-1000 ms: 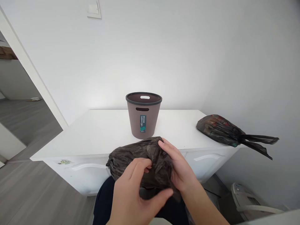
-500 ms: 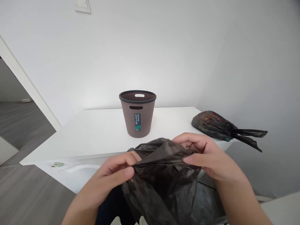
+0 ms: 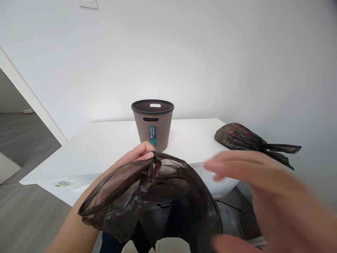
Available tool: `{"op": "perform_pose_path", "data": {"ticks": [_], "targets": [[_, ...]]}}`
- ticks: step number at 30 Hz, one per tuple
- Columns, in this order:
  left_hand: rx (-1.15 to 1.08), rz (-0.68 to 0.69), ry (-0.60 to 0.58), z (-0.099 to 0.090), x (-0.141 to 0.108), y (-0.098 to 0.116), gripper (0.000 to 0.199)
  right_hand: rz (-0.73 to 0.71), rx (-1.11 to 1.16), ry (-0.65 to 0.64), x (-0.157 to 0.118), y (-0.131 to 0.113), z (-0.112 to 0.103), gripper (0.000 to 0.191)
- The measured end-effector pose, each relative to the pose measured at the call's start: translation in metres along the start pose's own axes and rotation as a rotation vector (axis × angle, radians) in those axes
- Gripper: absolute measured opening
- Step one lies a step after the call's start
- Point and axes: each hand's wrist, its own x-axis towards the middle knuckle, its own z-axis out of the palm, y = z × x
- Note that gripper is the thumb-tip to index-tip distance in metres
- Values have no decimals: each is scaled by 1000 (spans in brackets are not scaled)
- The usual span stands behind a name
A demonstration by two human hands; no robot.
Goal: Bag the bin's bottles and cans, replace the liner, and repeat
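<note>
My left hand (image 3: 142, 153) pinches the rim of a thin black plastic bag (image 3: 181, 189) just in front of the bin. The bag hangs down with its mouth spread wide, part of it draped over my left forearm. To the right of the bag, my right hand (image 3: 252, 182) is blurred by motion, its fingers apart and holding nothing. A brown garbage bin (image 3: 164, 130) with a black rim stands upright on the white surface (image 3: 113, 140), and no bag lines it.
A tied, filled black bag (image 3: 237, 137) lies at the right end of the white surface, its handles sticking out past the edge. The wall rises behind. A dark container (image 3: 247, 218) stands low at the right.
My right hand has let go of the bag and moved right, toward the camera. My left hand has moved up and forward, and the bag's mouth has opened out.
</note>
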Motion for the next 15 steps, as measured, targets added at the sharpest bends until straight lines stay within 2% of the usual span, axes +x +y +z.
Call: {"op": "perform_pose_path", "data": {"ticks": [2,4,6,8,10,12,14,15], "targets": [[27,15,5,2,-1,-3,24,13,-28,-155,-2,2,17,37],[23,8,12,3,-4,-4,24,132,18,-318,7,15,29,22],[16,-24,22,1,-9,-3,23,288,191,-446,19,34,37,13],[31,-65,45,-4,-14,0,22,412,416,-530,28,53,40,17],[82,-86,69,-12,-18,5,23,489,609,-575,33,66,42,20],[181,-94,27,-22,-21,9,23,575,758,-594,33,73,44,21],[361,-100,-39,-34,-21,14,23,677,874,-555,33,73,47,21],[501,-90,-27,-39,-21,16,23,721,913,-513,33,72,49,21]]}}
